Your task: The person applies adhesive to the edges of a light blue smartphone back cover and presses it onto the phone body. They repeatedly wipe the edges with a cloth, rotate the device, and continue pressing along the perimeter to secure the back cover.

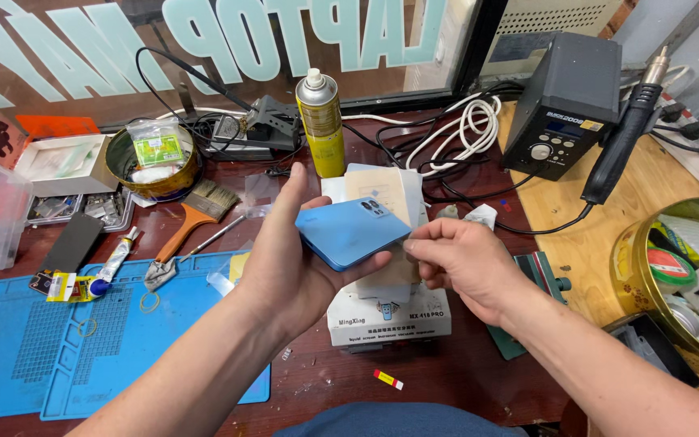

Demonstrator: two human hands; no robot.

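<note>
My left hand [285, 259] holds a blue phone [349, 233] back side up, its camera block toward the far right corner. My right hand [459, 263] pinches the phone's near right edge with thumb and fingertips. Both hands hover above a small white heating machine [386, 320] that carries beige pads [382, 190] on top. The phone's screen side is hidden.
A blue work mat [58, 340] lies at left with a glue tube [111, 263], a brush [192, 214] and a dark phone [70, 241]. A yellow spray can [321, 121] stands behind. A dark soldering station [564, 105] sits at right, beside a round gold tin [681, 283] of parts.
</note>
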